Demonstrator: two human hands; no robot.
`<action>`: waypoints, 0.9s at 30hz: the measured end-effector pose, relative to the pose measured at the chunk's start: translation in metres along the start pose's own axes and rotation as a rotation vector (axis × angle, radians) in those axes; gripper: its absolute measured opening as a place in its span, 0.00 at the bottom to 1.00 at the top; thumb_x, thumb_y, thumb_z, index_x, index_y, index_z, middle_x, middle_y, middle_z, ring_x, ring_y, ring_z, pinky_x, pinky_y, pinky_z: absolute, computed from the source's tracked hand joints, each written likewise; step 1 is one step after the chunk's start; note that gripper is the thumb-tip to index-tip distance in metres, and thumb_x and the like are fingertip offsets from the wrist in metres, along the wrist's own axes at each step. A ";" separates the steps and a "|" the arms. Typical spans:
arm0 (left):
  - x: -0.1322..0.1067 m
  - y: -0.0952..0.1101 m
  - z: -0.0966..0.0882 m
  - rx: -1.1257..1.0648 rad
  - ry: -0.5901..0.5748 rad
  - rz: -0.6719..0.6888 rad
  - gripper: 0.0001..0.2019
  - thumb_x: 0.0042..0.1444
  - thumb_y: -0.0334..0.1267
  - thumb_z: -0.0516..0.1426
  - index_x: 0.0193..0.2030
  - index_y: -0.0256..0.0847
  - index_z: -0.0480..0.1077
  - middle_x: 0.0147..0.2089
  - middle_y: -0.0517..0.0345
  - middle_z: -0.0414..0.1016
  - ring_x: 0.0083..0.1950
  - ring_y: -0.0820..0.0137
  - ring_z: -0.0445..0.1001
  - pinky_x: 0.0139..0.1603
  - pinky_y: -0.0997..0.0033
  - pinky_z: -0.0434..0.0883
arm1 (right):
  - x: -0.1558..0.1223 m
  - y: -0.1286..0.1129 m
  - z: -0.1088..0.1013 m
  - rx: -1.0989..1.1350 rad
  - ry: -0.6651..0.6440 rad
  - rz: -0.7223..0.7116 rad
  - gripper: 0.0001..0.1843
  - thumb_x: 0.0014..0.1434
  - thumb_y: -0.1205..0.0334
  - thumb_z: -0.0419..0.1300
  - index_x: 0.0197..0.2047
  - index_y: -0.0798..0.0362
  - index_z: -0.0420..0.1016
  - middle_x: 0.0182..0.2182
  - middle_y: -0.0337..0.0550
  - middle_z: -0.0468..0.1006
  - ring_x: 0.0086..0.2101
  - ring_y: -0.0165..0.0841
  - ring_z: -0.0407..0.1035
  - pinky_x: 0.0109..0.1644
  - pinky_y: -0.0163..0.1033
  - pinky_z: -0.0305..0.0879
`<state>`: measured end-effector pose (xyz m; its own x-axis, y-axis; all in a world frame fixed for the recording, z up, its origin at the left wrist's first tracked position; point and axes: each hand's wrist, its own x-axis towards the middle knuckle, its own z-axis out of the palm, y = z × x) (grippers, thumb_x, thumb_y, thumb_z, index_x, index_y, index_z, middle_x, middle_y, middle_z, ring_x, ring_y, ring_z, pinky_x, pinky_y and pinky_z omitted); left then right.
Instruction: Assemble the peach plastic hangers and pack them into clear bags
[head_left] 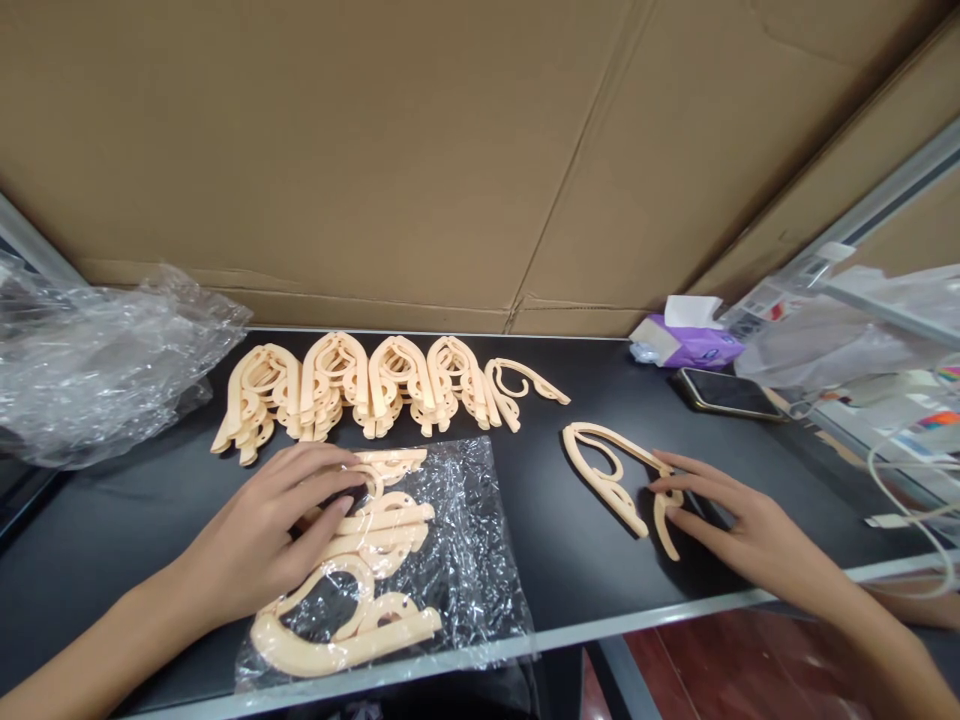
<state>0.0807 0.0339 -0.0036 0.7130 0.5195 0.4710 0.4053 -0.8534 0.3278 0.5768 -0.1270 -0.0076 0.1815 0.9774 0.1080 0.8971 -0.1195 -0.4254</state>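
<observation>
My left hand [281, 535] is closed, its bent fingers and thumb on beige plastic folding hangers [394, 520]. These lie in a row on or inside a clear plastic bag [480, 540]; I cannot tell which. Part of them is hidden under the hand. Over on the right, my right hand [724, 510] pinches one arm of a single folding hanger [604, 490] between thumb and fingers. That hanger rests on the black table with its arms folded partly inward. Behind the bag stand several stacks of the same hangers [337, 385], beside one loose hanger [525, 385].
A heap of clear plastic bags [112, 360] fills the left side. A purple tissue pack [686, 340] and a phone [731, 393] lie at the back right, near a white cable [892, 520]. Cardboard [375, 150] walls the back. The black table [540, 580] has a metal front edge.
</observation>
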 end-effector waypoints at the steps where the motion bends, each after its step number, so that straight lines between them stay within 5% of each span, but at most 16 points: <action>1: 0.000 0.000 0.000 -0.001 0.002 -0.001 0.14 0.66 0.32 0.55 0.57 0.44 0.73 0.56 0.50 0.75 0.58 0.59 0.72 0.57 0.56 0.74 | 0.001 0.002 -0.003 -0.019 0.000 -0.007 0.18 0.59 0.43 0.60 0.45 0.43 0.84 0.62 0.46 0.75 0.59 0.51 0.71 0.62 0.53 0.69; 12: 0.000 0.001 0.000 -0.015 0.008 -0.015 0.14 0.66 0.32 0.55 0.57 0.44 0.73 0.56 0.50 0.75 0.59 0.59 0.72 0.57 0.56 0.73 | 0.029 0.009 -0.023 -0.022 -0.021 0.021 0.26 0.50 0.31 0.65 0.34 0.48 0.81 0.39 0.46 0.83 0.38 0.43 0.78 0.45 0.46 0.73; 18: 0.000 -0.001 0.000 -0.006 -0.007 -0.010 0.15 0.66 0.32 0.55 0.57 0.44 0.73 0.56 0.50 0.75 0.59 0.59 0.72 0.58 0.55 0.74 | 0.039 -0.003 -0.009 0.010 0.045 0.063 0.31 0.52 0.28 0.61 0.38 0.48 0.82 0.30 0.43 0.80 0.30 0.38 0.73 0.36 0.43 0.70; 23: 0.002 0.004 0.001 -0.024 0.021 -0.037 0.13 0.66 0.34 0.55 0.55 0.43 0.75 0.55 0.49 0.76 0.58 0.59 0.73 0.57 0.55 0.74 | 0.043 -0.021 0.012 -0.009 0.209 0.109 0.30 0.58 0.31 0.55 0.38 0.49 0.83 0.34 0.48 0.83 0.33 0.41 0.75 0.38 0.46 0.72; 27: 0.002 0.006 0.001 -0.032 0.042 -0.071 0.13 0.67 0.36 0.54 0.53 0.44 0.76 0.55 0.50 0.77 0.57 0.59 0.74 0.57 0.56 0.75 | 0.029 -0.035 0.018 0.002 0.171 0.101 0.29 0.63 0.37 0.53 0.51 0.49 0.81 0.47 0.50 0.83 0.46 0.46 0.78 0.52 0.50 0.74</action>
<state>0.0854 0.0298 -0.0015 0.6579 0.5809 0.4792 0.4355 -0.8126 0.3872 0.5436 -0.0911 -0.0053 0.3366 0.9167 0.2154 0.8700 -0.2153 -0.4436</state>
